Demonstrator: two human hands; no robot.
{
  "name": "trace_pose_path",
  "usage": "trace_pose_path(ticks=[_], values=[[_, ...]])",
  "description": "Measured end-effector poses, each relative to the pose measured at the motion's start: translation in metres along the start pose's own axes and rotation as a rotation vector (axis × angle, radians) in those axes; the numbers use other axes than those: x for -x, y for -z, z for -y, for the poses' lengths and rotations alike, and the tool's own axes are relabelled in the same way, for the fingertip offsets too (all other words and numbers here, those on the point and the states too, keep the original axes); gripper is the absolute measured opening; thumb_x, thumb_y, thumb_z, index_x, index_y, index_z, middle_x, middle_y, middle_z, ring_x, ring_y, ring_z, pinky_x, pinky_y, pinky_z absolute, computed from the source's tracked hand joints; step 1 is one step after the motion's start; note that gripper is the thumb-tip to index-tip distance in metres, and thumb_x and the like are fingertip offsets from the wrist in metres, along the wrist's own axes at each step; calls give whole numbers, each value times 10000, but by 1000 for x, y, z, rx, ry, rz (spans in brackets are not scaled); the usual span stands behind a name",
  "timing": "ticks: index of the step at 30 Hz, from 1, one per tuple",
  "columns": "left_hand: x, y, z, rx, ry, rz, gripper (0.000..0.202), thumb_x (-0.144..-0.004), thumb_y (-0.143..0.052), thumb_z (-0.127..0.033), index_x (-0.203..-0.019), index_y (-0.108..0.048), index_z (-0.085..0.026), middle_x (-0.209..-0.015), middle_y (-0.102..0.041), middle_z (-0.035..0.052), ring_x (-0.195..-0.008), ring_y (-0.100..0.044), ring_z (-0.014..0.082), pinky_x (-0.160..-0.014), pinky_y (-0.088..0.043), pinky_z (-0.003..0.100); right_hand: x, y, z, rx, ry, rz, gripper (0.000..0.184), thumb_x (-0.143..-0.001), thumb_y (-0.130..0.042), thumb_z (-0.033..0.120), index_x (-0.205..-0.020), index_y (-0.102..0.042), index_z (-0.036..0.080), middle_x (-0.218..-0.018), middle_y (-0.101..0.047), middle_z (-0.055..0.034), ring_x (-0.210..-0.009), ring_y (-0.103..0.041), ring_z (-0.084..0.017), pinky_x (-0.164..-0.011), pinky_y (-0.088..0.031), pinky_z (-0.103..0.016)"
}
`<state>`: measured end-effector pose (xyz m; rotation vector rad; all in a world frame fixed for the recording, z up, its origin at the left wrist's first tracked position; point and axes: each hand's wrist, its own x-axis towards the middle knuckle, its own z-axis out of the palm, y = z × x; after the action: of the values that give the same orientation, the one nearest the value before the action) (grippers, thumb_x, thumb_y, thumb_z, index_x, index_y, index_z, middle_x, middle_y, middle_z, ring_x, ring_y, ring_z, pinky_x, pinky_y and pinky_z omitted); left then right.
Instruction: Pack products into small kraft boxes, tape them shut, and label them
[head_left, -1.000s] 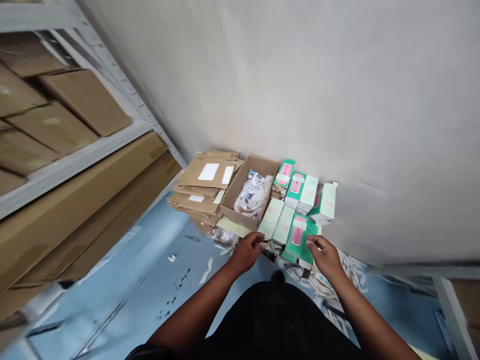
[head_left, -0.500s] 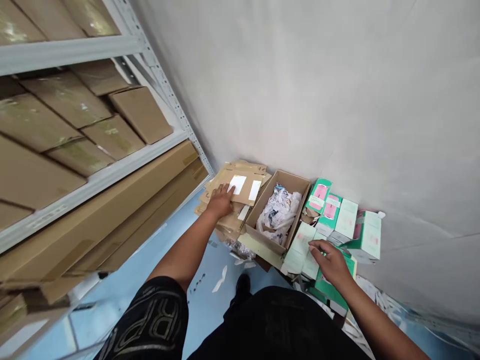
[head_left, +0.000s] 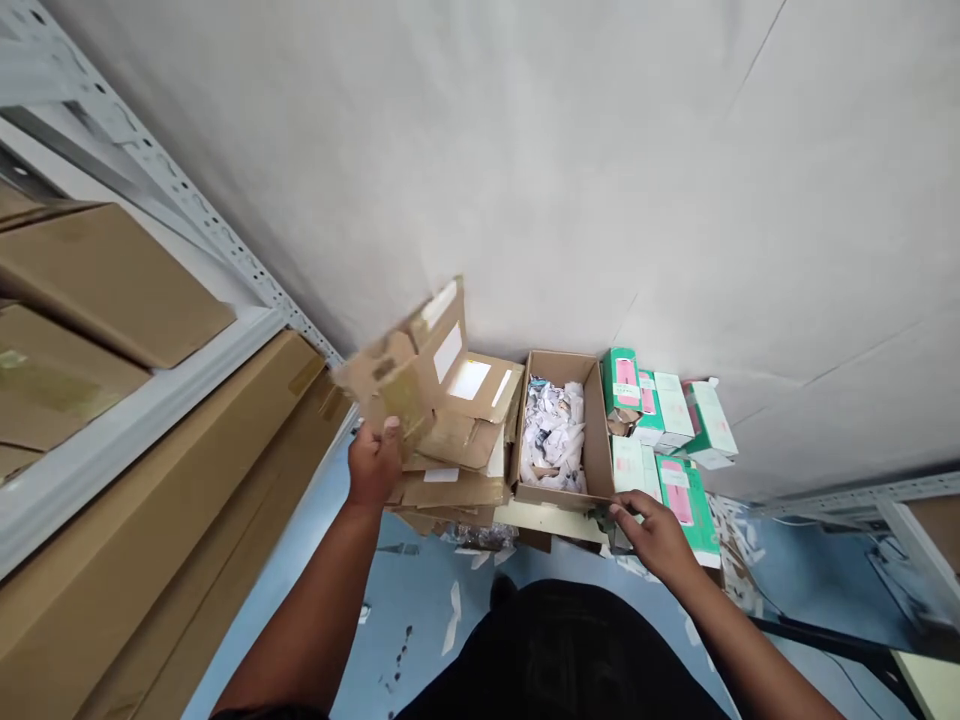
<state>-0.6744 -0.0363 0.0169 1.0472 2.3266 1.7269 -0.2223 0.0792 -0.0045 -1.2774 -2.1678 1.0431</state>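
My left hand (head_left: 375,463) is closed on the edge of a flattened cardboard box (head_left: 401,395), which it holds up, tilted and partly blurred. Beneath lies a pile of flattened cardboard boxes (head_left: 450,490), some with white labels. To the right of the pile stands an open cardboard box (head_left: 606,440) with crumpled white paper (head_left: 556,430) inside. My right hand (head_left: 652,535) has its fingers pinched together at the near right corner of this box. Whether they grip its rim or something small there is hidden.
Several green and white boxes with pink panels (head_left: 682,495) stand right of the open box, by the grey wall (head_left: 525,180). A metal shelf (head_left: 217,350) with cardboard boxes rises on the left. Paper scraps (head_left: 452,620) lie on the blue floor.
My left hand, earlier lying on the pile, has lifted a flattened cardboard box up and left. My right hand has come down to the open box's near corner. The view has turned right.
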Motion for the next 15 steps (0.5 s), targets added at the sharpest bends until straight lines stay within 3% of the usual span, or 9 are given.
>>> trace_pose_path(ticks=[3,7,11,15], values=[[16,5,-30,340,57,-52,571,-936,-592,-599,-1282,-634,-146,-1216,-727,125,-1206,-652,272,-1060,-509,403,3,1,13,22,39,-14,328,-958,-542,511,-983,-739,249,-1006,-752,-84,-975,-695,-279,-876,-546,-392],[52,-12,-71,551,119,76,642,-862,-675,-646,-1286,-641,-166,-1167,-741,113,-1166,-676,271,-1063,-520,429,19,20,12,17,66,-139,326,-942,-577,511,-1067,-721,247,-1068,-743,-87,-1010,-686,-272,-922,-542,-408],[105,-53,-108,643,194,363,718,-805,-714,-681,-1294,-650,-159,-1086,-765,117,-1090,-714,293,-999,-564,455,53,65,-13,-119,57,-381,480,-950,-597,506,-1355,-587,248,-1295,-675,-118,-1111,-671,-261,-979,-536,-426],[178,-115,-152,688,254,749,757,-747,-757,-702,-1254,-682,-145,-1031,-778,141,-1041,-732,328,-918,-596,481,109,135,-64,-302,1,-730,646,-968,-549,560,-1513,-420,237,-1474,-564,-158,-1278,-607,-276,-1068,-494,-466]])
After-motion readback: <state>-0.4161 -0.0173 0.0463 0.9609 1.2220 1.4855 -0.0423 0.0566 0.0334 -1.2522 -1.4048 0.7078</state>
